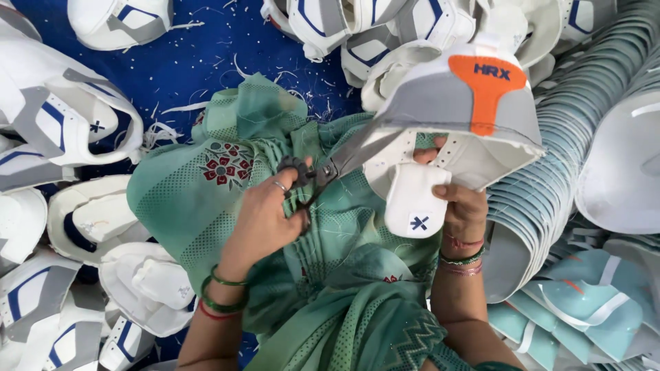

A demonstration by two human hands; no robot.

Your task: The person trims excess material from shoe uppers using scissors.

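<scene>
My white and grey shoe upper (454, 117) looks like smooth, matt synthetic leather with an orange rubbery tab. My small scissors (323, 172) have dull metal blades. My green patterned cloth (206, 185) drapes softly.

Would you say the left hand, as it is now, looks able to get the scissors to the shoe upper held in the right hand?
Probably yes. The left hand holds the scissors, whose blades already reach the shoe upper in the right hand; nothing lies between them above the green cloth.
</scene>
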